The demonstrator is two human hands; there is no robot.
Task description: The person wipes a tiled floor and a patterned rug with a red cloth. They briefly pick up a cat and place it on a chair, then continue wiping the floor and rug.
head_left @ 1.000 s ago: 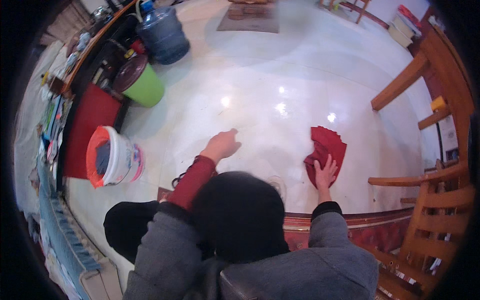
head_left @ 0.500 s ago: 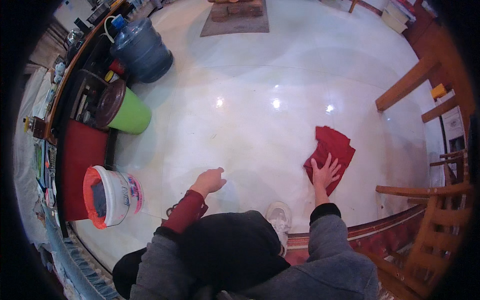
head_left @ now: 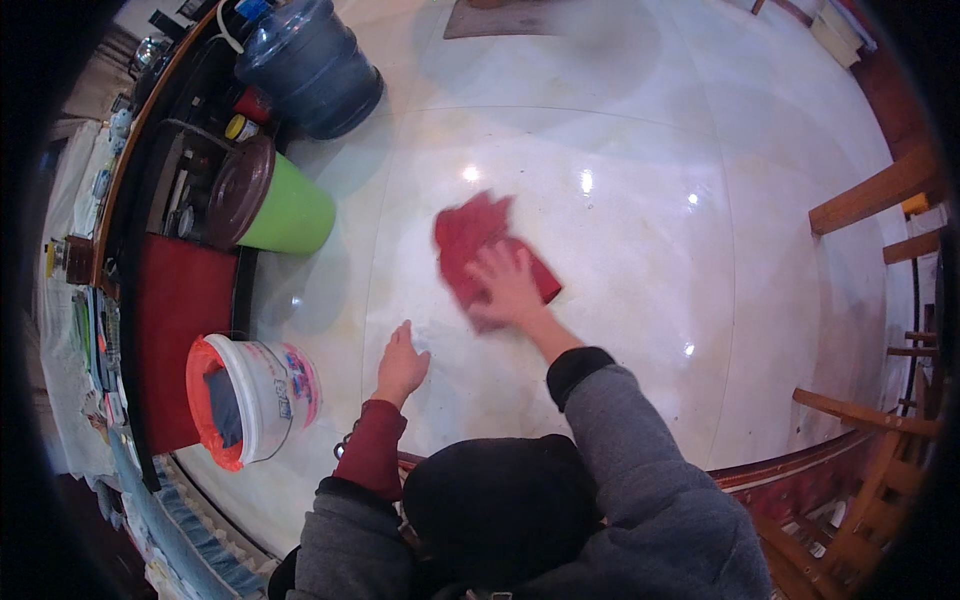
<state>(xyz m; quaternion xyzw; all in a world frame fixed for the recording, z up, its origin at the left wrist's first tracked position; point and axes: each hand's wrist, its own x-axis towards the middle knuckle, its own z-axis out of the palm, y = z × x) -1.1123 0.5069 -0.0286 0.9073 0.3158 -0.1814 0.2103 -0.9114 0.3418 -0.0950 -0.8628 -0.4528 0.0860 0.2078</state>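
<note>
My right hand (head_left: 508, 288) presses flat on a crumpled red cloth (head_left: 472, 236) on the glossy white marble floor (head_left: 640, 230); both are motion-blurred. My left hand (head_left: 402, 362) rests palm down on the floor, fingers apart, holding nothing, a little left of and nearer than the cloth. A red sleeve cuff covers the left wrist, a grey sleeve with a black cuff the right arm. My dark-capped head (head_left: 500, 510) fills the lower middle of the view.
A white bucket with an orange rim (head_left: 250, 395) stands at the left, a green bin with a brown lid (head_left: 268, 205) beyond it, and a large blue water jug (head_left: 310, 65) farther back. Wooden chairs (head_left: 880, 440) line the right. A dark mat (head_left: 545, 15) lies at the far end.
My right hand has swept the red cloth leftward across the floor, from the right side toward the middle. My left hand stays planted on the floor. The view has shifted.
</note>
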